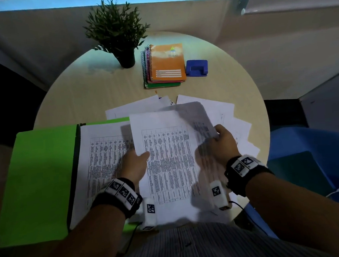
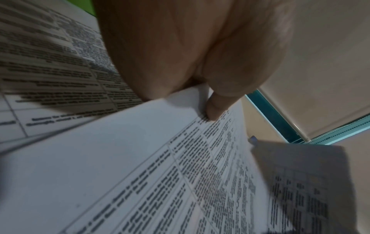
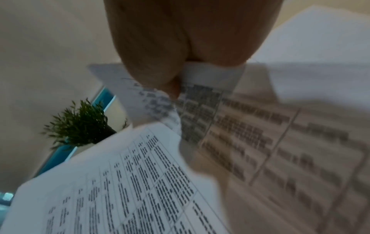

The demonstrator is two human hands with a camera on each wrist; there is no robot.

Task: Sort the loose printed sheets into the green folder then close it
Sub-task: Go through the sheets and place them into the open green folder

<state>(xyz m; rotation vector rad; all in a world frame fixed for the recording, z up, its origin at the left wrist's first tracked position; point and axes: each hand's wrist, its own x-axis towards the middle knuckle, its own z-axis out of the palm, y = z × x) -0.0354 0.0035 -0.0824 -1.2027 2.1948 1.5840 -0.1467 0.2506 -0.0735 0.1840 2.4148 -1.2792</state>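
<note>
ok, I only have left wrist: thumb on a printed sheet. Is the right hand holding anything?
Observer: Yes. The right hand pinches a second sheet, blurred, overlapping the first sheet that the left hand holds.
Operator: Folder open?
Observer: Open. The folder lies flat at the table's left, with a filed sheet on its right half.
Operator: Any loose sheets left?
Observer: Several loose sheets lie fanned on the table, beyond and to the right of the hands.
</note>
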